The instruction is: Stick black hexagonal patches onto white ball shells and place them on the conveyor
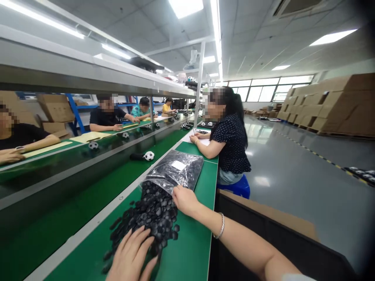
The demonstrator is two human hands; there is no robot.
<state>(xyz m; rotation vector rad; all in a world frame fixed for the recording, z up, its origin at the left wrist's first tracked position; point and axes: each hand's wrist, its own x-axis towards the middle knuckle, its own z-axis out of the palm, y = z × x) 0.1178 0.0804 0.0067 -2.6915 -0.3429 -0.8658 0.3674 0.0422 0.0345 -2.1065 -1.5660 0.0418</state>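
Note:
A heap of small flat black pieces (156,210) spreads over the green bench top (184,249), spilling from the mouth of a clear plastic bag (190,171). The bag lies flat with more dark pieces inside and a white label (178,165) on top. My right hand (185,200) is closed on the near edge of the bag, at its opening. Over the near end of the heap lies my left hand (133,253), fingers spread and touching the pieces. Whether a piece is under its palm is hidden.
A green conveyor belt (96,195) runs along the left, carrying a black item with a soccer-ball end (149,156). A co-worker (231,136) sits just beyond the bag; several others sit across the belt. A black bin (263,238) stands at the right, below bench height.

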